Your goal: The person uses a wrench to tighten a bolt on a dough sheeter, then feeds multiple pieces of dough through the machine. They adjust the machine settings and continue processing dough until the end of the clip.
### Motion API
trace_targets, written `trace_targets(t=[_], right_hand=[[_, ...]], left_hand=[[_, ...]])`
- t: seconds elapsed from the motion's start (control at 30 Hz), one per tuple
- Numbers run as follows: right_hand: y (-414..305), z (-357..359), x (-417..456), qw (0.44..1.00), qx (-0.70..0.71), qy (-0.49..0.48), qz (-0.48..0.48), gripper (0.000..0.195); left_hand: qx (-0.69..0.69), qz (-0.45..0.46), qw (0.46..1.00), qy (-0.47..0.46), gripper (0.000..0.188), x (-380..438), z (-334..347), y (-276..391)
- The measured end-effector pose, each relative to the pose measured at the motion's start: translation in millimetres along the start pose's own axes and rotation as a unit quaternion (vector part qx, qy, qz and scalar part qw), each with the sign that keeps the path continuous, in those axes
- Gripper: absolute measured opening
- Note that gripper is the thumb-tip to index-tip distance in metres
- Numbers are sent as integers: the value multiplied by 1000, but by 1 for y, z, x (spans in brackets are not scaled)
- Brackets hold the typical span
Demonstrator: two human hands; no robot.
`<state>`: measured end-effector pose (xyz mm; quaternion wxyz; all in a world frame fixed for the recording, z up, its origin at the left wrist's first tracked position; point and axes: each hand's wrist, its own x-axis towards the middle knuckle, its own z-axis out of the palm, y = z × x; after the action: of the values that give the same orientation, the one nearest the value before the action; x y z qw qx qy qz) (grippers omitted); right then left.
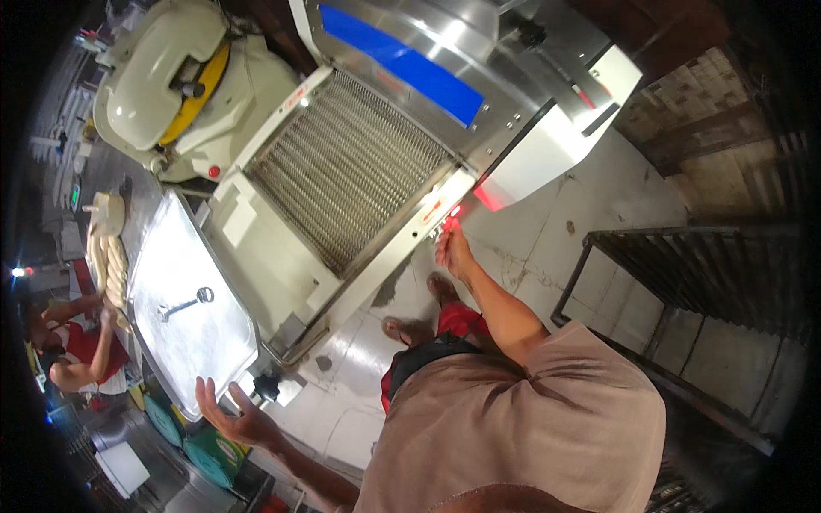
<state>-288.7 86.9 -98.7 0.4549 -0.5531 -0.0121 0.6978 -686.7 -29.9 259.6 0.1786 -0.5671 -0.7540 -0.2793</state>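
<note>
My right hand [453, 249] is at the side rail of a cream and steel machine [410, 237], its fingertips by a small red-lit control [454, 211]; whether they touch it I cannot tell. Fingers apart and empty, my left hand [229, 410] is raised beside the near corner of a metal tray [186, 346]. A combination wrench [186, 304] lies on that tray. Between the machine's side rails runs a ribbed metal mesh belt [353, 167], below a steel hood with a blue strip [404, 61].
A cream machine with a yellow ring [199, 96] stands at upper left. A person in a red apron [96, 353] handles long dough pieces [109, 263] at a table on the left. A dark metal rack [667, 269] stands at right. A black knob [266, 387] juts out near my left hand.
</note>
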Motion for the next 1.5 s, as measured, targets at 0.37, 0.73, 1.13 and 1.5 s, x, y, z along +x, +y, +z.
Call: trace_targets(t=[0.37,0.73,1.13,1.5], right_hand=[[-9,-103,-80,826,-563,-21,-33,69],[-103,-262,-111,844,-513,150,-51,46],[-312,-438,-1,931,-351,37,-92,30],[-503,-288,-17,846,-467,23,-257,27]], left_hand=[[-350,91,930,-72,27,-16,31,130],[-530,217,785,-236,28,-14,79,299],[-412,140,891,-130,39,21,151,520],[-281,151,930,-180,52,31,143,565]])
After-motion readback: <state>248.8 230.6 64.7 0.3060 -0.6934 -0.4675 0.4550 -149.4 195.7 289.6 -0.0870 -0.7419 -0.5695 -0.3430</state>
